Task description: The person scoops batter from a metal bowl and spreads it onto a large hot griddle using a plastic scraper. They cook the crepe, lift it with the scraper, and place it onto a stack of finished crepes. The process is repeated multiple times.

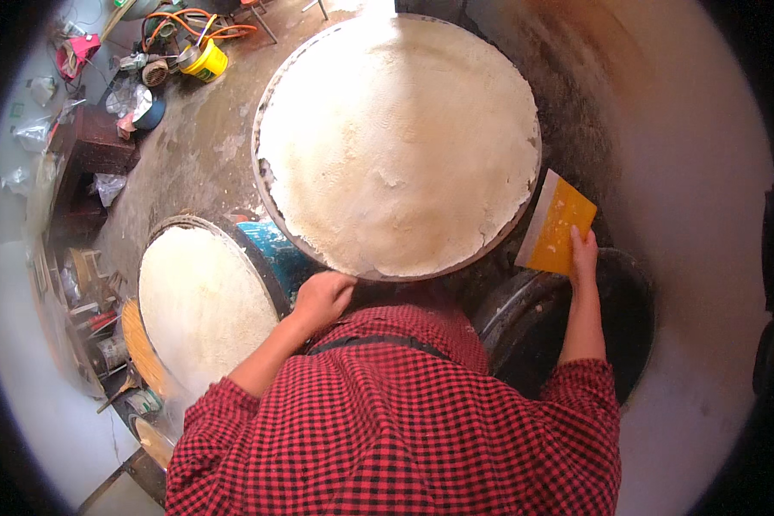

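Observation:
In front of me is a large round griddle (pixel 261 176) covered almost to its rim by a thin, pale sheet of batter or flatbread (pixel 404 146). The sheet has ragged edges and a small wrinkle near its middle. My left hand (pixel 322 298) is at the griddle's near rim, fingers curled closed against the edge; what is between them, if anything, is hidden. My right hand (pixel 583 256) grips a flat yellow scraper (pixel 561 225) with a pale straight edge, held up just right of the griddle and apart from it.
To the left, a smaller round surface bears another pale sheet (pixel 205 301), beside a blue drum (pixel 275 249). Below my right arm stands a wide black tub (pixel 568 335). A yellow bucket (pixel 205 62), an orange hose (pixel 189 15) and clutter lie far left. A pale wall (pixel 705 215) rises at right.

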The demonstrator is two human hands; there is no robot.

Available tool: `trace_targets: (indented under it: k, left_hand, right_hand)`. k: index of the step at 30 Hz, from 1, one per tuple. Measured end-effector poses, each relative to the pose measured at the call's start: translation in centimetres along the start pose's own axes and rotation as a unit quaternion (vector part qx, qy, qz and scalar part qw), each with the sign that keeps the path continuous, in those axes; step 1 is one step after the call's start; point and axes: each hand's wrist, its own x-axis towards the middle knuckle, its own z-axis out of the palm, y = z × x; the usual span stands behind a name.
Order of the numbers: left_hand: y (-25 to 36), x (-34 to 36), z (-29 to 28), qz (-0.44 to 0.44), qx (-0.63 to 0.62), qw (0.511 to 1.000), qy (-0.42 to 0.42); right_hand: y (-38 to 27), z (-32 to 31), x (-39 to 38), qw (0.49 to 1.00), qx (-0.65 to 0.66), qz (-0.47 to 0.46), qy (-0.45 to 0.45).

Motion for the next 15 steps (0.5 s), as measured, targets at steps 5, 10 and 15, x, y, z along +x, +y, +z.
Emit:
trace_targets:
  k: [5,10,15]
  left_hand:
    - [-0.4,-2.8,-0.1,-0.109,-0.021,0.994,-0.013]
    - [0.2,-2.3,-0.1,-0.137,-0.044,0.989,0.043]
    - [1.1,-2.0,-0.5,-0.139,-0.037,0.988,0.048]
  right_hand:
    - [-0.6,2.3,10.0,0.996,-0.013,0.036,-0.085]
    - [-7.3,7.4,17.7,0.982,-0.104,0.027,-0.156]
    - [-13.3,15.8,21.4,0.955,-0.197,-0.03,-0.219]
